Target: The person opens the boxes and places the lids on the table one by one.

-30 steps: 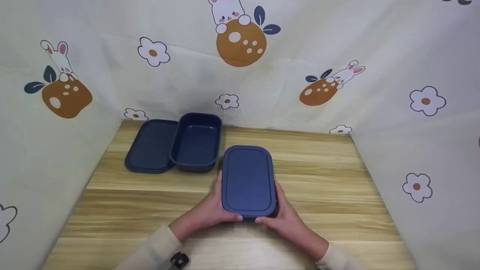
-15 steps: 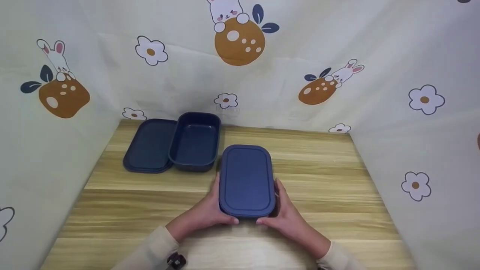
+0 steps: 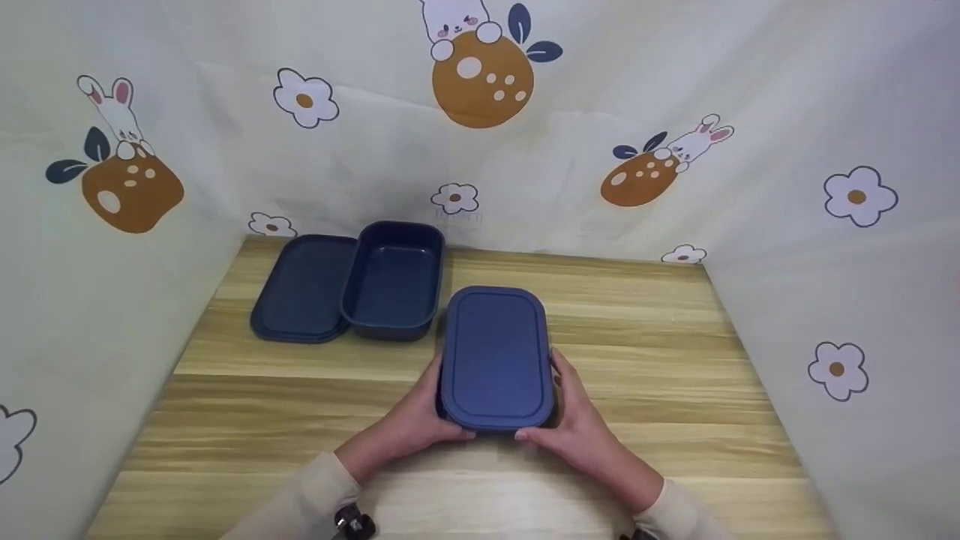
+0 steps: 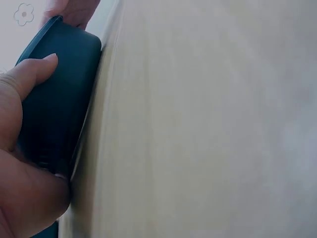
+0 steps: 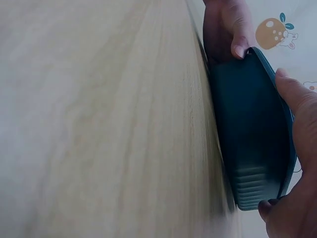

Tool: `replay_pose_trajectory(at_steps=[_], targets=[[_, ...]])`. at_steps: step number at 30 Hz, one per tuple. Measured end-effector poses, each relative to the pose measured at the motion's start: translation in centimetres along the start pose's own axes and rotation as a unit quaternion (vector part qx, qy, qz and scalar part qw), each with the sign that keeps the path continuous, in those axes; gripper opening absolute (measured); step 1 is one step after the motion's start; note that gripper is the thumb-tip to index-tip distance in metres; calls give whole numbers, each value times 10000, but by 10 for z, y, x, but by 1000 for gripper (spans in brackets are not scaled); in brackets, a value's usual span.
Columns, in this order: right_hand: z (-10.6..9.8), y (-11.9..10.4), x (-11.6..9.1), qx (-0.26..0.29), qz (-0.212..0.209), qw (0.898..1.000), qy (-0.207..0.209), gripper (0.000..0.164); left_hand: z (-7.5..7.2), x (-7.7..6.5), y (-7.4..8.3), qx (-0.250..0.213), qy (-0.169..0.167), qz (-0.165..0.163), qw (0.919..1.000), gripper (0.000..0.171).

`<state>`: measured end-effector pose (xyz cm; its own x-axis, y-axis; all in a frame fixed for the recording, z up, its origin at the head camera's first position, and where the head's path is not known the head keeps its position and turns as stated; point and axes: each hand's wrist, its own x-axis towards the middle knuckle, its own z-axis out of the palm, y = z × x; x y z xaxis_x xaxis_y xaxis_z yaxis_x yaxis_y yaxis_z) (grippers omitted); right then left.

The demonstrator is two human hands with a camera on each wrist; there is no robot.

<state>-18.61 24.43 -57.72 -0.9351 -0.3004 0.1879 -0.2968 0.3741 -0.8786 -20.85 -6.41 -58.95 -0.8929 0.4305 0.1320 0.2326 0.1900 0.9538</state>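
Observation:
A dark blue rectangular food container with its lid on [image 3: 496,356] stands upright on the front middle of the table. My left hand [image 3: 420,416] holds its left side, the thumb lying at the near end. From the other side my right hand [image 3: 581,431] grips it the same way, thumb at the near right corner. In the right wrist view the ribbed wall of the container [image 5: 250,114] shows between both hands, its base right at the tabletop. The left wrist view has my left thumb [image 4: 37,72] pressed on the near wall. Most fingertips are hidden by the container.
Behind and to the left stands an open dark blue container [image 3: 394,285] with nothing inside. A matching lid [image 3: 304,292] lies left of it, its edge overlapped by that container. Patterned fabric walls [image 3: 570,165] enclose the wooden table [image 3: 660,360] at the back and both sides.

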Motion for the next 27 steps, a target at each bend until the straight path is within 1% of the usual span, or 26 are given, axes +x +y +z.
replay_pose_trajectory(at_steps=[5, 7, 9, 10, 11, 14, 17, 20, 23, 27], targets=[[1, -2, 1, -651, -356, 9971, 141, 137, 1, 0, -4, 13, 31, -50, 10000, 136], [1, -5, 2, -948, -631, 9934, 145, 130, 1, 0, -5, 5, 36, -76, 10000, 135], [1, -8, 3, -1300, -991, 9865, 99, 119, 0, 0, -5, -3, 45, -99, 9999, 134], [1, -11, 5, -1491, -1211, 9814, 50, 112, 0, -1, -5, 4, 55, -113, 9999, 133], [2, -13, 6, -1691, -1516, 9739, 13, 103, 0, -1, -5, 8, 63, -121, 9999, 132], [6, -19, 11, -2178, -2383, 9464, -124, 75, 0, -2, -4, -3, 63, -146, 9999, 131], [12, -25, 18, -2465, -3020, 9204, -306, 55, -1, -2, -4, -6, 58, -189, 9998, 132], [18, -29, 22, -2624, -3230, 9075, -578, 46, -1, -2, -4, -8, 67, -197, 9998, 131], [22, -32, 25, -2755, -3314, 8993, -749, 43, -1, -1, -4, 32, 65, -205, 9998, 129], [24, -33, 26, -2883, -3324, 8944, -802, 40, 0, 0, -3, 32, 53, -196, 9998, 128]])
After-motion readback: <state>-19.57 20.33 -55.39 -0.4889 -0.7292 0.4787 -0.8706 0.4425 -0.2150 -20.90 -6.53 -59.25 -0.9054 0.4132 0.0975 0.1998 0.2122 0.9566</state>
